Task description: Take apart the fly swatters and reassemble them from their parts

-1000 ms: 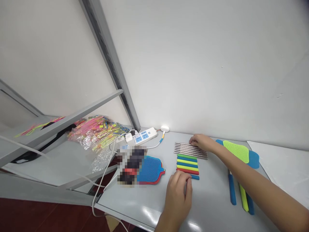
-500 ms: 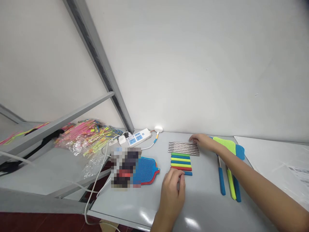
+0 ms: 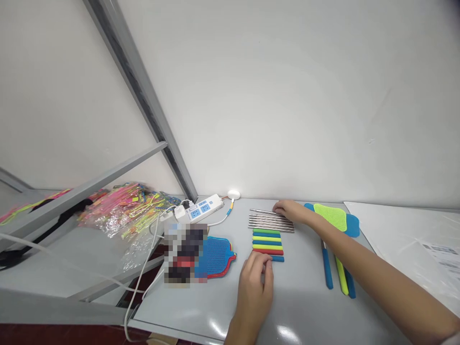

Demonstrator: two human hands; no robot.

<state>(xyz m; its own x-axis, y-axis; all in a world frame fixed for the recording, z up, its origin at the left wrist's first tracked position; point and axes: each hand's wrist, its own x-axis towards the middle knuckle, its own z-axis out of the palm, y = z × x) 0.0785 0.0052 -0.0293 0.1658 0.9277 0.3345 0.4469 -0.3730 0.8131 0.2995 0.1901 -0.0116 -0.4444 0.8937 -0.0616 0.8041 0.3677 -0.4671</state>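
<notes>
My right hand [image 3: 288, 211] reaches across to the far end of a row of thin metal rods [image 3: 270, 224], its fingers closed on the farthest rod [image 3: 261, 211]. That rod lies slightly askew from the others. Below the rods, several foam-like grip sleeves [image 3: 267, 243] in green, blue, yellow and red lie side by side. My left hand [image 3: 254, 280] rests at the near end of this row, fingers curled over the left part of the nearest blue sleeve [image 3: 278, 258]. The fingertips of the left hand are partly hidden.
Perforated swatter heads [image 3: 216, 256] lie left, beside a pixelated patch. A power strip [image 3: 204, 209] with white cables stands behind. Assembled swatters [image 3: 330, 216] lie right, near white wrapped sheeting [image 3: 406, 244]. Bagged colourful items [image 3: 125, 206] fill the left shelf, behind a metal frame [image 3: 143, 100].
My right hand has moved slightly left along the rods, and the farthest rod has tilted away from the row. The left hand stays over the nearest blue sleeve. The view shifted slightly.
</notes>
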